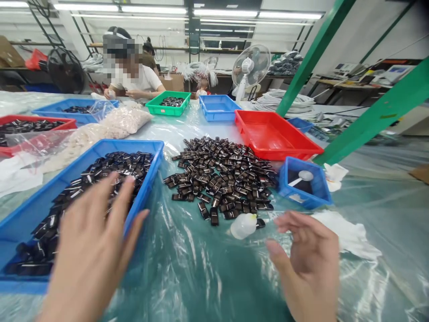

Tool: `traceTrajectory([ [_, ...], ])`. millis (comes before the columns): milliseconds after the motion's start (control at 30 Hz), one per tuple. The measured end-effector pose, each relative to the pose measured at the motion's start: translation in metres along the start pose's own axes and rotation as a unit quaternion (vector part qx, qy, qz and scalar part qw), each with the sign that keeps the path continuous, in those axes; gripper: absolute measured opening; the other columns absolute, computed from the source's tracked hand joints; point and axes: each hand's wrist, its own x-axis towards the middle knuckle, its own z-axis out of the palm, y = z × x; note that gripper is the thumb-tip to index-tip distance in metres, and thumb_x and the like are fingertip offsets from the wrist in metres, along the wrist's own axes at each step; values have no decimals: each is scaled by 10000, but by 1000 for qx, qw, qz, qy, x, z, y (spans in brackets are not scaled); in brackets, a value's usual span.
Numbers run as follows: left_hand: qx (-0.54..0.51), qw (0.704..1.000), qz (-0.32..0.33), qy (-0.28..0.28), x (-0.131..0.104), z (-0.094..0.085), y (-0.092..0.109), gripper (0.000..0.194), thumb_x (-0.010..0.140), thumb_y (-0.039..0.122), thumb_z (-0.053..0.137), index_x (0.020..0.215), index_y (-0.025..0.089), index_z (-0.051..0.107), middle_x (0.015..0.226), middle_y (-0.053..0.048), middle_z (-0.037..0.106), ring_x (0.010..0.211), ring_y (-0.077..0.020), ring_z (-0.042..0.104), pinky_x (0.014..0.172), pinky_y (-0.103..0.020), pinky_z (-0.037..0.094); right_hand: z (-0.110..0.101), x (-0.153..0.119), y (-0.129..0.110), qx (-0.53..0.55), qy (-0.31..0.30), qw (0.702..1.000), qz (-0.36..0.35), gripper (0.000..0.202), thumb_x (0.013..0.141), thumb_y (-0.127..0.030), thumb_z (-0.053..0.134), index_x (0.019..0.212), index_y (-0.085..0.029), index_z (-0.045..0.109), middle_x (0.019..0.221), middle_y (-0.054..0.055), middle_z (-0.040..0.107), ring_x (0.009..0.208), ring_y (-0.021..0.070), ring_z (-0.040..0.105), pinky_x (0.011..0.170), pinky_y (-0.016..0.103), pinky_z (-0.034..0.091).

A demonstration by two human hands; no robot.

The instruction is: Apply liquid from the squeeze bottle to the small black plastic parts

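Note:
My left hand, fingers spread, hovers over the near side of a long blue tray at the left. Small black plastic parts half fill that tray; I cannot tell whether a fingertip touches any. My right hand is raised at the right with thumb and fingers apart and nothing between them. Just left of it, a small translucent squeeze bottle with a yellowish tip lies on the plastic-covered table. Beyond the bottle spreads a loose pile of similar dark parts.
A small blue bin holds a white spoon and dark contents. Behind stand a red tray, a blue tray and a green tray. Bagged beige pieces lie left. A green post rises right; a person sits opposite.

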Motion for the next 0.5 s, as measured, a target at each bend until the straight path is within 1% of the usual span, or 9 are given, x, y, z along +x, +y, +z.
traceTrajectory([
  [33,74,996,48,26,1,10,8,477,965,314,413,1403,125,395,1410,-190,449,1297,-453,372,1014,-607,331,2,1,6,-28,-18,999,34,488,805,-221,659,1228,-278,423,1120,70,529,997,221,532,828,395,441],
  [67,110,989,95,13,1,23,17,438,972,307,392,1339,85,475,1346,-231,508,1211,-445,481,968,-611,380,4,1,12,-52,-51,995,71,519,821,-284,643,1264,-269,372,1193,97,522,1064,243,531,849,425,450],
  [100,120,984,128,-19,0,37,25,423,988,287,336,1305,70,512,1323,-242,536,1171,-423,529,934,-593,423,7,-1,17,-68,-92,987,109,520,845,-331,607,1280,-268,329,1236,114,524,1103,253,536,860,441,463],
  [167,125,984,106,-62,-2,65,39,489,1010,292,238,1306,11,509,1368,-295,477,1215,-439,491,932,-600,423,12,-5,22,-75,-155,973,155,423,887,-364,540,1240,-257,334,1222,123,572,1101,249,573,839,427,502],
  [200,127,985,95,-66,-3,77,42,534,1012,307,216,1293,-41,506,1359,-335,461,1222,-468,472,916,-616,423,14,-8,23,-76,-173,968,166,358,900,-363,519,1200,-251,359,1189,121,599,1083,244,594,819,408,519],
  [267,124,986,81,-77,-1,94,45,532,1012,297,228,1301,-66,488,1358,-340,459,1241,-469,448,927,-612,416,14,-11,23,-75,-197,962,173,264,911,-358,500,1128,-241,405,1138,115,629,1052,239,620,796,386,535],
  [367,105,986,77,-104,5,98,44,463,998,275,314,1279,-38,508,1282,-292,544,1182,-430,502,930,-589,417,9,-11,22,-74,-218,957,176,241,909,-362,500,1104,-239,429,1130,112,635,1034,241,631,793,387,541],
  [433,84,985,75,-128,8,93,44,387,988,237,334,1176,3,579,1115,-252,627,1032,-402,578,841,-574,460,6,-10,21,-73,-227,955,177,244,905,-362,511,1105,-242,440,1120,107,643,1024,243,638,774,380,551],
  [500,50,984,75,-155,8,86,45,332,980,188,321,1037,66,624,939,-188,651,864,-355,603,734,-530,487,4,-9,21,-73,-233,953,178,249,902,-361,521,1110,-244,449,1090,98,653,1004,239,648,750,364,562],
])
